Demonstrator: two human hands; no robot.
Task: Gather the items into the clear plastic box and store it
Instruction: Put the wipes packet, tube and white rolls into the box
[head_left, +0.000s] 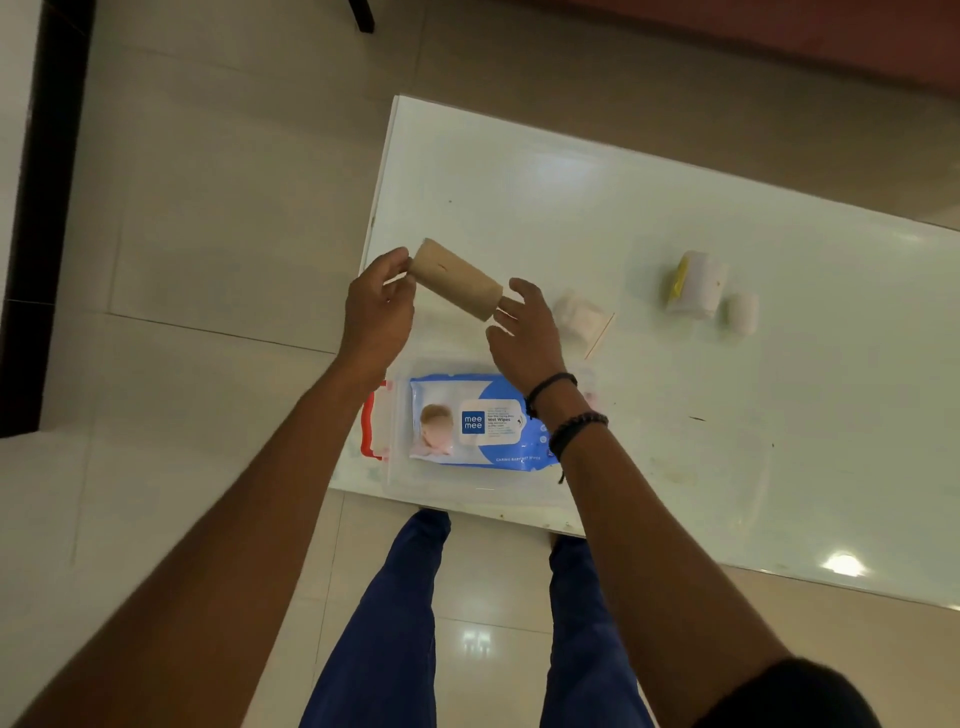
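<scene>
A beige bandage roll (456, 277) hangs in the air above the table's near left corner. My left hand (378, 306) pinches its left end and my right hand (524, 327) touches its right end with spread fingers. Below my hands sits the clear plastic box (400, 467) with a red handle (370, 423) on its left side. A blue and white pack of wet wipes (480, 422) lies flat inside it. Right of my hands on the table lie a small pale packet (577, 318), a thin wooden stick (600, 335), a white and yellow roll (696, 283) and a small white roll (743, 312).
The white glossy table (727, 441) runs off to the right, with its left edge and near edge close to the box. Pale floor tiles (208, 234) surround it. My legs in blue trousers (384, 623) stand at the near edge. A dark furniture edge (47, 208) rises at far left.
</scene>
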